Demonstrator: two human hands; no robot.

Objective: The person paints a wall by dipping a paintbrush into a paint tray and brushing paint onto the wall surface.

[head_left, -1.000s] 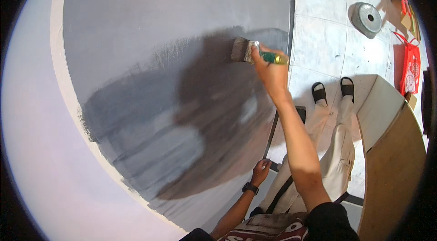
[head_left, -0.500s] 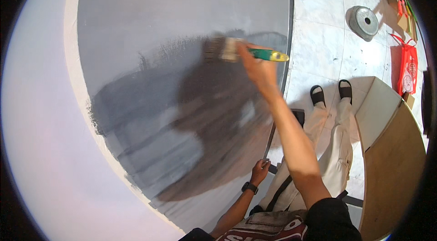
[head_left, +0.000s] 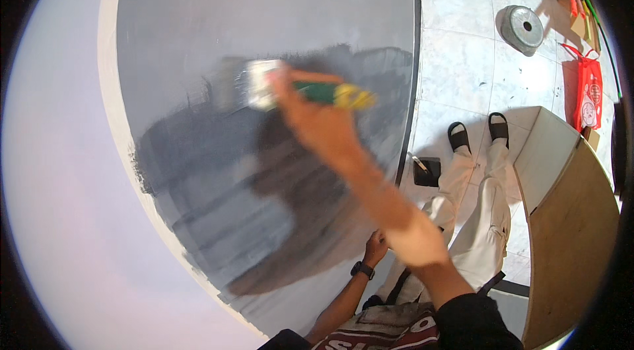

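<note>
My right hand (head_left: pixel 300 102) is closed round a wide paintbrush with a green and yellow handle (head_left: pixel 320 92), both blurred by motion. The brush's pale ferrule (head_left: pixel 259 84) points left, and its smeared bristles lie against the grey wall (head_left: pixel 257 6). Around and below it spreads a darker, streaky patch of grey paint (head_left: pixel 198 145), with ragged upper and left edges. My left hand (head_left: pixel 375 249), with a dark watch on the wrist, is low beside the wall; its fingers are mostly hidden behind my right forearm.
A pale border (head_left: pixel 113 86) runs along the grey area's left. To the right, the tiled floor (head_left: pixel 456 66) holds an upturned metal basin (head_left: pixel 523 30), a red bag (head_left: pixel 586 96), and a black tray (head_left: pixel 427 173) with a pale stick. A wooden panel (head_left: pixel 571 238) stands close at my right.
My right hand has swept the brush leftward and slightly down across the wall. Dark paint shows where the brush was. My right forearm now crosses in front of my left hand's fingers.
</note>
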